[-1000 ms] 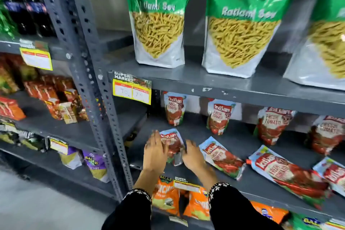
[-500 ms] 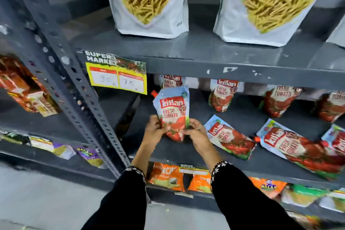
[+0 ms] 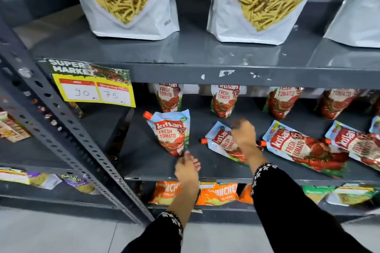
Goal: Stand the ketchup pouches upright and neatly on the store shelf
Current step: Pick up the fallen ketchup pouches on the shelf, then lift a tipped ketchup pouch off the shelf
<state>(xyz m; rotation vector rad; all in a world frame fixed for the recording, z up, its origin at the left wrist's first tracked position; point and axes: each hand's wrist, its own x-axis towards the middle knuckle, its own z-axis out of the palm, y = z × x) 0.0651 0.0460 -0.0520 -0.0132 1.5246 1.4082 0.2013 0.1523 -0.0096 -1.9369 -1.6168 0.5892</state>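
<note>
One ketchup pouch with a red cap stands upright at the left front of the grey shelf. My left hand is just below it, one fingertip touching its lower right corner, holding nothing. My right hand is blurred and lies over a second ketchup pouch that lies flat; its grip is unclear. Two more flat pouches lie to the right. Several pouches stand upright in the back row.
Large snack bags stand on the shelf above. A yellow price label hangs on that shelf's front edge. A slotted metal post runs diagonally at the left. Orange snack packs fill the shelf below.
Both hands picked up the leftmost flat pouch and stood it upright. The left hand has drawn back from it, and the right hand has moved right onto the neighbouring flat pouch.
</note>
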